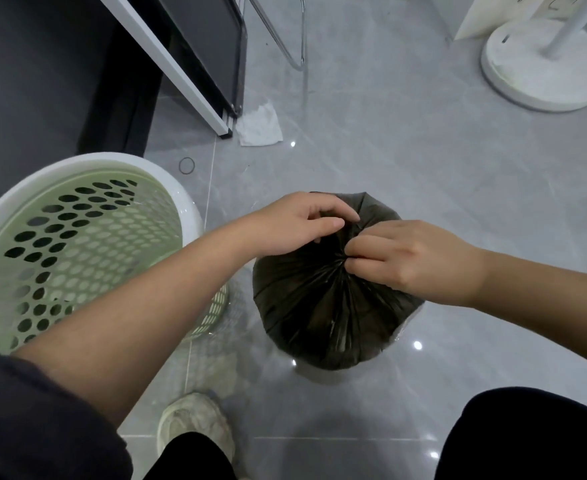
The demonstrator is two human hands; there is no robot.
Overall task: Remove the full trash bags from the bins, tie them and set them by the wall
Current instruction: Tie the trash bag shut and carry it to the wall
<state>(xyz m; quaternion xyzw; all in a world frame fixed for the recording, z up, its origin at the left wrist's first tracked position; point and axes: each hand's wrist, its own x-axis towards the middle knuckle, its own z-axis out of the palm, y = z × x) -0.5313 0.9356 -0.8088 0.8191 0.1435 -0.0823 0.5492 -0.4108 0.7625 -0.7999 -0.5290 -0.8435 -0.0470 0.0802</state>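
Together, left hand [295, 221] and right hand [413, 256] have fingers [358, 252] pinched tight on the black trash bag [319, 306]'s gathered neck; bag stands upright on the floor [458, 168]

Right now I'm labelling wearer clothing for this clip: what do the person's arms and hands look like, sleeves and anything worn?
Both forearms are bare. The left arm shows a dark sleeve pushed up near the elbow. No sleeve shows on the right arm within the picture. The left hand and right hand wear no gloves. No rings, watch or bracelet can be seen.
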